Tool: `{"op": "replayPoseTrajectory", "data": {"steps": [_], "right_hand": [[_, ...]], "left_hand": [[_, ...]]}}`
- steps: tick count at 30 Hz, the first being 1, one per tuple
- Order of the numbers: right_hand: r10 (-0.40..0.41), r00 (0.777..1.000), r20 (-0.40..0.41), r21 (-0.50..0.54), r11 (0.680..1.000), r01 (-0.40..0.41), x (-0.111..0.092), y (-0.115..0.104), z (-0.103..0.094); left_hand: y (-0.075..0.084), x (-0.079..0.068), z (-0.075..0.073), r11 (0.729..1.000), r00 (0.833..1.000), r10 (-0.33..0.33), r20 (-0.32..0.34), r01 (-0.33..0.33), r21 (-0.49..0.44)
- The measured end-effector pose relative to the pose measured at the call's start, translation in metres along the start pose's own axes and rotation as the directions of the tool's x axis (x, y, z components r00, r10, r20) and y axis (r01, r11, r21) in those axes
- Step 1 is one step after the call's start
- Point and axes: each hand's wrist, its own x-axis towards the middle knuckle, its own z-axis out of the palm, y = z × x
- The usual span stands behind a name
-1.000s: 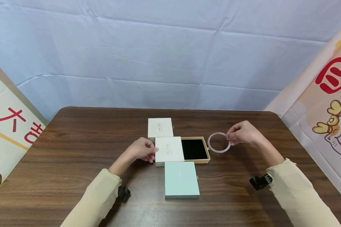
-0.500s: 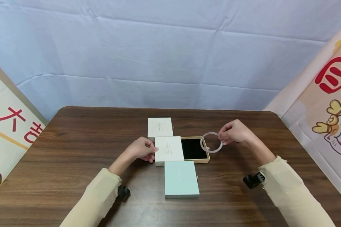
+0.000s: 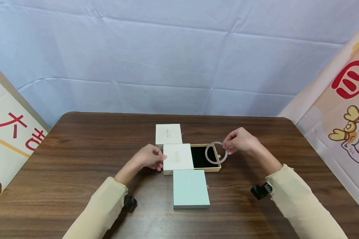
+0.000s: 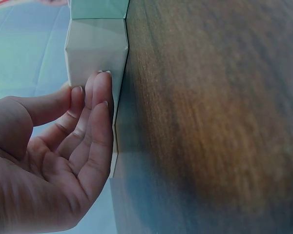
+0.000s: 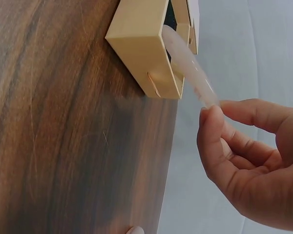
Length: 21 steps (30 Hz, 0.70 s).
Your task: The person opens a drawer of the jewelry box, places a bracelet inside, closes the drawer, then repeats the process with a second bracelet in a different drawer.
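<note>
A pale translucent bangle (image 3: 216, 152) (image 5: 189, 66) hangs over the right end of an open tan drawer tray (image 3: 218, 161) (image 5: 139, 48) with a black lining. My right hand (image 3: 238, 140) (image 5: 244, 161) pinches the bangle's right edge between thumb and fingers. The tray slides out of a white sleeve box (image 3: 178, 158) (image 4: 95, 53). My left hand (image 3: 151, 157) (image 4: 53, 156) rests against the sleeve's left side, fingers fairly straight and touching it.
A second white box (image 3: 168, 134) lies behind the sleeve, and a mint-green box (image 3: 190, 188) in front of it, all on a dark wooden table (image 3: 77, 149). Printed boards stand at both sides, with a blue cloth backdrop behind.
My right hand has carried the bangle leftward, from beside the tray to over its right end. The left hand and the boxes have stayed put.
</note>
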Motion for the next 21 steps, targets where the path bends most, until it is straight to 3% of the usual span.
{"op": "replayPoseTrajectory", "data": {"steps": [21], "right_hand": [[0.004, 0.999, 0.036, 0.019, 1.0, -0.005, 0.0033, -0.004, 0.0093]], "left_hand": [[0.0, -0.0009, -0.001, 1.0, 1.0, 0.011, 0.008, -0.011, 0.009]]}}
